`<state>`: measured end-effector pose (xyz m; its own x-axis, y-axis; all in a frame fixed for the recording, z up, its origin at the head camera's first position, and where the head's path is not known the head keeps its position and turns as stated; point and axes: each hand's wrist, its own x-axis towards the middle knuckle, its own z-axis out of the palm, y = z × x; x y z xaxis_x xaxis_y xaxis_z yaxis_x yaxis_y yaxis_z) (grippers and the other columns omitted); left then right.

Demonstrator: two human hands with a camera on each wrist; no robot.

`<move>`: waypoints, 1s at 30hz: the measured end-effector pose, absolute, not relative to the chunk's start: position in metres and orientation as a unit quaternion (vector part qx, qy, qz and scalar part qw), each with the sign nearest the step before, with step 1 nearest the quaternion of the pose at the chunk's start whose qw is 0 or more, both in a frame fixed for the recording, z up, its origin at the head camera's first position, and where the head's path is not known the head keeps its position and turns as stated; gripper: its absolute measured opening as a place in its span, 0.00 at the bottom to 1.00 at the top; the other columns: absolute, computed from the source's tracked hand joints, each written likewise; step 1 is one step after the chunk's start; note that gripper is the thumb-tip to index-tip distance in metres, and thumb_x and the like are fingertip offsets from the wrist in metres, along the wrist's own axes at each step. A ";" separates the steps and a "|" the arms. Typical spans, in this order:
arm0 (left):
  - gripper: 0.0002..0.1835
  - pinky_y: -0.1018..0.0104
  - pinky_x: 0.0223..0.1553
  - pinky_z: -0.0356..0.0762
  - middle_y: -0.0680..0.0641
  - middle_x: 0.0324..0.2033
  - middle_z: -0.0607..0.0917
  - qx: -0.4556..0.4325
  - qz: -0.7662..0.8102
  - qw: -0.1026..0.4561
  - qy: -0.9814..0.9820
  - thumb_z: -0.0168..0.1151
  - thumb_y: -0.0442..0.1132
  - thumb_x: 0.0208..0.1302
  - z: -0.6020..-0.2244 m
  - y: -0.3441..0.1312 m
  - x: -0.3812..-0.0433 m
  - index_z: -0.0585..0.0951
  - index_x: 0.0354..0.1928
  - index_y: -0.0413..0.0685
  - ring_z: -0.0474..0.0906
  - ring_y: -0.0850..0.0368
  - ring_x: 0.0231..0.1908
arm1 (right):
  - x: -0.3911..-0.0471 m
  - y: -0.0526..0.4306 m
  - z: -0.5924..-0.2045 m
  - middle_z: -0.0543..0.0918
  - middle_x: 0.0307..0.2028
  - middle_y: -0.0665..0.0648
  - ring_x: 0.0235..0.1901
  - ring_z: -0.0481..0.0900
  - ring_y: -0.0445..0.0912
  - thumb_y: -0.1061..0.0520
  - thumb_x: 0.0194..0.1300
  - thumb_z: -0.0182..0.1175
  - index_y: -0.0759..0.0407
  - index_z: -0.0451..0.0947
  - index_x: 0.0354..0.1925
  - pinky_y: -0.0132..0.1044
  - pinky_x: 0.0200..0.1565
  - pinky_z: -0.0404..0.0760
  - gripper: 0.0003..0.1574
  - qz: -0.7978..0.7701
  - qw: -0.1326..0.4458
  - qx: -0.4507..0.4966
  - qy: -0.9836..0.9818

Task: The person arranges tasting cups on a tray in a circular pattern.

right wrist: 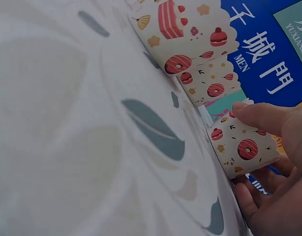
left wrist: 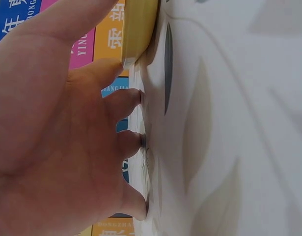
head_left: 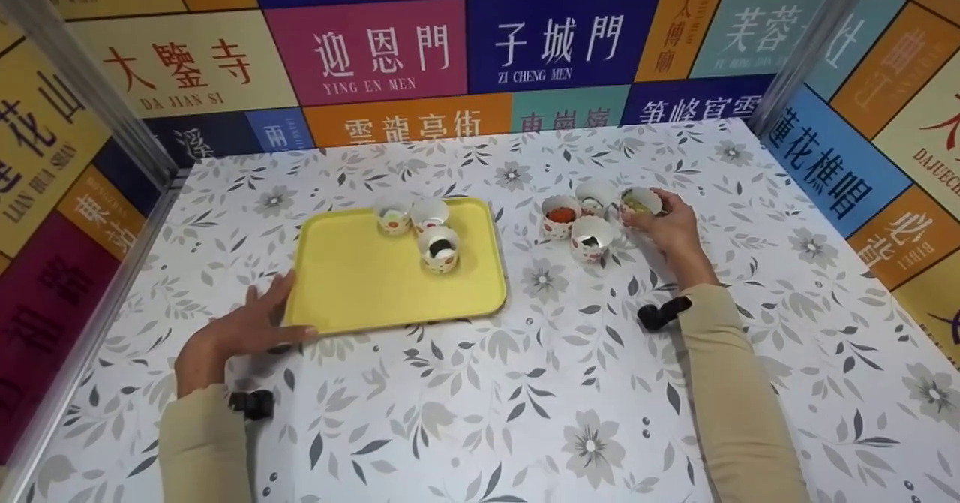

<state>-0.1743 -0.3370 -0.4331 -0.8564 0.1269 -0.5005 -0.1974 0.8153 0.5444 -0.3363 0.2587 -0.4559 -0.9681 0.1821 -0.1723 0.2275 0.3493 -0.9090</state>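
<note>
My right hand [head_left: 671, 229] holds a paper baking cup [head_left: 640, 204] with yellowish-green contents, thumb on the near side and fingers behind. In the right wrist view, the gripped cup [right wrist: 244, 142] has a scalloped rim and printed sweets, and it stands at the table surface. Close by stand a cup with an orange-red filling [head_left: 560, 216], a cup with a dark-and-white filling [head_left: 591, 239] and a pale-filled cup [head_left: 592, 198]. My left hand [head_left: 244, 326] spreads its fingers around the near left corner of a yellow tray [head_left: 352, 278], touching its edge. Its fingertips rest on the table.
On the tray's far right part sit a cup with a black-and-white piece [head_left: 439, 250], a cup with pale green contents [head_left: 394, 216] and another cup [head_left: 430, 212]. The flowered tabletop [head_left: 480, 413] meets lettered panels [head_left: 382, 52] behind and at both sides.
</note>
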 end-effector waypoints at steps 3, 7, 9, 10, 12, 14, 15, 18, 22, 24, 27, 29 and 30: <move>0.66 0.19 0.65 0.23 0.47 0.78 0.25 -0.028 0.307 0.272 0.912 0.67 0.71 0.53 -0.433 -0.337 -0.175 0.30 0.78 0.69 0.10 0.33 0.73 | -0.336 0.258 -0.456 0.68 0.71 0.61 0.62 0.71 0.49 0.49 0.62 0.70 0.56 0.56 0.77 0.28 0.56 0.75 0.53 -0.554 0.015 0.126 0.823; 0.66 0.19 0.65 0.23 0.47 0.78 0.24 -0.032 0.311 0.276 0.909 0.67 0.72 0.52 -0.433 -0.337 -0.175 0.29 0.78 0.70 0.10 0.33 0.73 | -0.337 0.259 -0.455 0.70 0.70 0.61 0.60 0.71 0.47 0.49 0.62 0.71 0.56 0.59 0.76 0.26 0.54 0.74 0.51 -0.551 0.013 0.136 0.823; 0.66 0.19 0.65 0.23 0.48 0.78 0.24 -0.032 0.310 0.276 0.909 0.67 0.72 0.52 -0.433 -0.337 -0.175 0.29 0.78 0.71 0.10 0.33 0.73 | -0.338 0.259 -0.454 0.69 0.71 0.60 0.61 0.70 0.47 0.49 0.62 0.71 0.55 0.58 0.76 0.28 0.55 0.74 0.51 -0.555 0.015 0.141 0.820; 0.66 0.19 0.65 0.23 0.48 0.78 0.24 -0.033 0.310 0.276 0.909 0.67 0.72 0.52 -0.433 -0.337 -0.175 0.29 0.78 0.71 0.10 0.33 0.73 | -0.338 0.259 -0.453 0.67 0.72 0.60 0.62 0.70 0.48 0.49 0.62 0.70 0.54 0.58 0.76 0.29 0.56 0.74 0.51 -0.556 0.016 0.143 0.818; 0.67 0.18 0.65 0.23 0.48 0.78 0.24 -0.034 0.310 0.274 0.910 0.67 0.72 0.52 -0.433 -0.338 -0.175 0.29 0.78 0.71 0.10 0.33 0.73 | -0.338 0.258 -0.451 0.63 0.74 0.60 0.67 0.66 0.50 0.48 0.63 0.70 0.53 0.57 0.77 0.34 0.62 0.73 0.52 -0.559 0.016 0.144 0.816; 0.67 0.18 0.65 0.23 0.48 0.78 0.24 -0.035 0.310 0.274 0.910 0.68 0.72 0.51 -0.433 -0.338 -0.175 0.29 0.78 0.70 0.10 0.33 0.73 | -0.338 0.258 -0.450 0.59 0.77 0.60 0.71 0.62 0.52 0.48 0.63 0.70 0.53 0.56 0.77 0.39 0.67 0.70 0.52 -0.557 0.015 0.144 0.817; 0.67 0.18 0.65 0.23 0.47 0.78 0.24 -0.033 0.310 0.273 0.910 0.68 0.72 0.51 -0.433 -0.338 -0.175 0.29 0.78 0.70 0.10 0.33 0.73 | -0.338 0.258 -0.450 0.57 0.77 0.59 0.73 0.60 0.53 0.48 0.63 0.70 0.53 0.55 0.78 0.41 0.68 0.68 0.52 -0.555 0.014 0.143 0.820; 0.67 0.18 0.65 0.23 0.46 0.78 0.24 -0.030 0.311 0.273 0.910 0.68 0.71 0.52 -0.433 -0.338 -0.175 0.29 0.78 0.69 0.10 0.32 0.73 | -0.337 0.258 -0.449 0.55 0.78 0.59 0.75 0.57 0.54 0.46 0.63 0.70 0.53 0.56 0.77 0.44 0.71 0.66 0.53 -0.552 0.013 0.141 0.822; 0.67 0.19 0.65 0.22 0.47 0.78 0.24 -0.031 0.316 0.275 0.908 0.68 0.70 0.52 -0.433 -0.337 -0.174 0.29 0.78 0.68 0.10 0.33 0.73 | -0.337 0.259 -0.449 0.54 0.79 0.59 0.75 0.55 0.54 0.45 0.63 0.70 0.53 0.56 0.77 0.44 0.71 0.66 0.53 -0.555 0.010 0.144 0.819; 0.67 0.19 0.66 0.23 0.45 0.78 0.24 -0.025 0.315 0.274 0.908 0.68 0.69 0.54 -0.432 -0.337 -0.174 0.29 0.78 0.66 0.10 0.32 0.73 | -0.336 0.259 -0.447 0.53 0.79 0.59 0.77 0.53 0.54 0.45 0.62 0.70 0.53 0.56 0.77 0.44 0.72 0.64 0.53 -0.562 0.007 0.145 0.815; 0.67 0.19 0.66 0.23 0.44 0.78 0.25 -0.022 0.314 0.273 0.909 0.68 0.68 0.54 -0.432 -0.337 -0.174 0.29 0.79 0.64 0.11 0.32 0.73 | -0.335 0.258 -0.444 0.51 0.80 0.58 0.78 0.52 0.53 0.45 0.61 0.71 0.53 0.57 0.77 0.44 0.73 0.63 0.54 -0.569 0.001 0.146 0.809; 0.67 0.19 0.66 0.23 0.43 0.78 0.25 -0.018 0.311 0.272 0.910 0.68 0.68 0.55 -0.431 -0.337 -0.174 0.29 0.79 0.63 0.11 0.31 0.73 | -0.335 0.258 -0.442 0.51 0.80 0.58 0.77 0.53 0.52 0.45 0.61 0.71 0.53 0.57 0.77 0.44 0.74 0.64 0.54 -0.572 -0.002 0.148 0.807; 0.67 0.19 0.66 0.23 0.44 0.78 0.25 -0.021 0.312 0.273 0.910 0.68 0.68 0.54 -0.431 -0.336 -0.174 0.29 0.79 0.64 0.11 0.32 0.73 | -0.335 0.257 -0.441 0.51 0.80 0.58 0.77 0.54 0.52 0.44 0.61 0.71 0.52 0.57 0.77 0.43 0.73 0.64 0.54 -0.572 -0.003 0.150 0.806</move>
